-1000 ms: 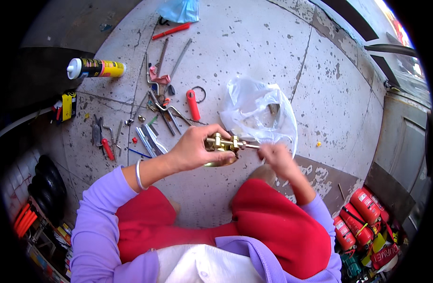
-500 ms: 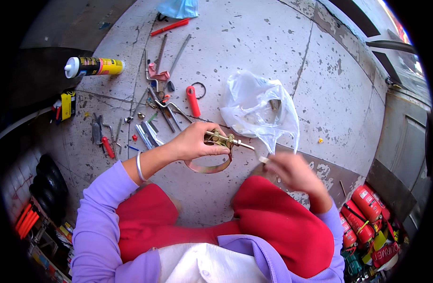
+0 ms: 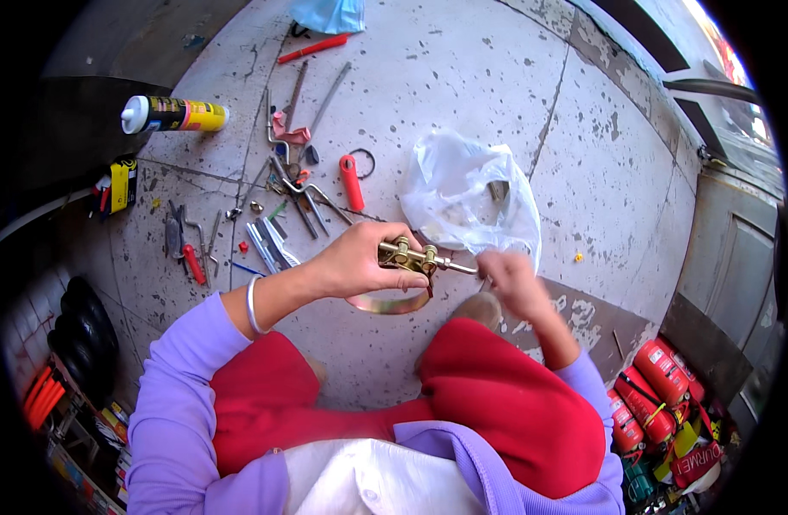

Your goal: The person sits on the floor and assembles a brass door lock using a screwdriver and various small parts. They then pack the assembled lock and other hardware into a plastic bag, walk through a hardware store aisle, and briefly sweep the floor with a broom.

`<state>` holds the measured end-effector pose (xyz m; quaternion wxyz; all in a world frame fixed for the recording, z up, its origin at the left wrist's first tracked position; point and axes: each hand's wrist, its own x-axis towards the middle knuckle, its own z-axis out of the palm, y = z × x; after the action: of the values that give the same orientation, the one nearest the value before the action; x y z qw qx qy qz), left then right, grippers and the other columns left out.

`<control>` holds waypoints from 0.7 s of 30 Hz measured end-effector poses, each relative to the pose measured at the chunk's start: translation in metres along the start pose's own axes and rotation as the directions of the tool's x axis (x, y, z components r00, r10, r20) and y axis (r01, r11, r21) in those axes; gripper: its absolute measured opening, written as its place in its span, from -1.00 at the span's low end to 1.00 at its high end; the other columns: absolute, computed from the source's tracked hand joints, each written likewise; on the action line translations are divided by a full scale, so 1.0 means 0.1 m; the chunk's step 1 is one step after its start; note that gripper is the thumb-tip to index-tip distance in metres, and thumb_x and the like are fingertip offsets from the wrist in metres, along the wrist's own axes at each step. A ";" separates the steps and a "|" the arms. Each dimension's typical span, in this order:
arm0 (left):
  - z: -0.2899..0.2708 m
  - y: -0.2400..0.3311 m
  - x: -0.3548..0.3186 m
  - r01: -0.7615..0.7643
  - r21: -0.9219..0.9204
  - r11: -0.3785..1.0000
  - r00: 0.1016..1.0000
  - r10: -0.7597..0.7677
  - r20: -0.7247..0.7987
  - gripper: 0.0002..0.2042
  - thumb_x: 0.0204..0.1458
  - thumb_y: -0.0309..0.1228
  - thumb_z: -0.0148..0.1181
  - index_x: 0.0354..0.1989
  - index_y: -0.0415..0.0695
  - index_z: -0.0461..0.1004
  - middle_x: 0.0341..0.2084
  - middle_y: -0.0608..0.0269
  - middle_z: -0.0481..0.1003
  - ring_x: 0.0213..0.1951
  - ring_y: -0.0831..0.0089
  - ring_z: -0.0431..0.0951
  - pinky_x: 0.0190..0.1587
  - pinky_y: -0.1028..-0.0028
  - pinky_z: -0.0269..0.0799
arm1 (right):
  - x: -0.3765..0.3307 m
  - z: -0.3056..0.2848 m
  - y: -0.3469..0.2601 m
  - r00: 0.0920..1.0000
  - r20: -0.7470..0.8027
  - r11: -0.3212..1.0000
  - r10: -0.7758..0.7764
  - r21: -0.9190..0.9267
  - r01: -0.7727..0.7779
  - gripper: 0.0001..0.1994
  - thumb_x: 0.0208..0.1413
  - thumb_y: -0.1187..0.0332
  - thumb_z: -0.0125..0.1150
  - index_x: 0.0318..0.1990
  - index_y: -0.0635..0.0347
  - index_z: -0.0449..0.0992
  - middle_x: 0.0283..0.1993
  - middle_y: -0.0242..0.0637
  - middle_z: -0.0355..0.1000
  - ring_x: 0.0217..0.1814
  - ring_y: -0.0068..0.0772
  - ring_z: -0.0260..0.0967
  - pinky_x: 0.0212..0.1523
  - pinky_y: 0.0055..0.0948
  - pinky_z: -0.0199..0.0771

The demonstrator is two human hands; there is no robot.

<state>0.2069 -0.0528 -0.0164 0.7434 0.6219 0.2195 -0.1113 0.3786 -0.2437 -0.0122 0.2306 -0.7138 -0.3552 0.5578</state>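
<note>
My left hand [image 3: 364,257] is closed around a brass-coloured hose clamp [image 3: 407,256], thumb in front of its bolt. The clamp's round metal band [image 3: 385,304] hangs below the fingers. A thin, bent metal wrench [image 3: 458,267] runs from the bolt end to my right hand [image 3: 512,283], which is closed on its far end. Motion blurs the right fingers, and they hide most of the wrench's handle. Both hands are held above the floor, between my knees and a white plastic bag [image 3: 445,184].
Several metal rods and cranks [image 3: 304,202] lie on the floor with a red-handled tool [image 3: 351,183]. A yellow-black sealant cartridge [image 3: 175,115] lies farther left. Red fire extinguishers [image 3: 660,369] stand at the right, and a blue mask [image 3: 328,15] lies at the far edge.
My right hand has swung slightly up and to the left with the wrench, turning its end around the bolt. The clamp and my left hand have shifted a little to the right.
</note>
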 end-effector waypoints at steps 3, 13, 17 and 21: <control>-0.09 -0.19 0.05 0.056 0.067 0.996 0.998 -0.056 -0.011 -0.68 -0.25 -0.30 0.34 -0.38 -0.24 0.43 -0.51 0.26 0.50 -0.47 0.60 0.45 -0.35 0.56 0.36 | -0.10 0.24 -0.03 0.981 0.186 0.962 -0.055 -0.253 0.102 -0.80 0.04 0.31 -0.06 -0.47 0.21 0.41 -0.53 -0.06 0.36 -0.50 -0.06 0.32 -0.43 -0.30 0.32; 0.15 -0.33 -0.08 0.047 -0.030 0.998 0.993 -0.050 -0.110 -0.67 -0.25 -0.27 0.33 -0.37 -0.21 0.43 -0.52 0.23 0.51 -0.46 0.51 0.50 -0.36 0.55 0.38 | -0.12 0.18 -0.03 0.968 0.197 0.957 -0.156 -0.212 0.198 -0.87 0.03 0.38 -0.05 -0.41 0.22 0.40 -0.52 -0.07 0.34 -0.46 -0.07 0.32 -0.42 -0.31 0.31; 0.22 -0.34 -0.15 0.019 0.034 0.999 0.996 -0.017 -0.086 -0.65 -0.25 -0.26 0.33 -0.35 -0.21 0.42 -0.51 0.23 0.51 -0.45 0.50 0.50 -0.34 0.54 0.38 | -0.02 -0.25 -0.21 0.988 0.050 0.989 -0.145 0.001 0.145 -0.82 0.04 0.37 -0.08 -0.47 0.27 0.40 -0.59 -0.17 0.31 -0.53 -0.28 0.30 -0.48 -0.38 0.27; 0.23 -0.13 -0.06 -0.067 0.021 0.998 0.995 0.069 -0.066 -0.65 -0.23 -0.30 0.33 -0.31 -0.24 0.40 -0.49 0.27 0.50 -0.44 0.58 0.48 -0.34 0.58 0.37 | 0.00 0.09 0.23 0.999 -0.035 0.999 0.033 0.004 -0.033 -0.79 0.06 0.34 -0.08 -0.46 0.29 0.41 -0.60 -0.18 0.29 -0.56 -0.37 0.24 -0.48 -0.43 0.26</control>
<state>0.2006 -0.0789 -0.0223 0.7332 0.6394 0.2217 -0.0672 0.3754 -0.2591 -0.0316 0.2287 -0.7289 -0.3384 0.5495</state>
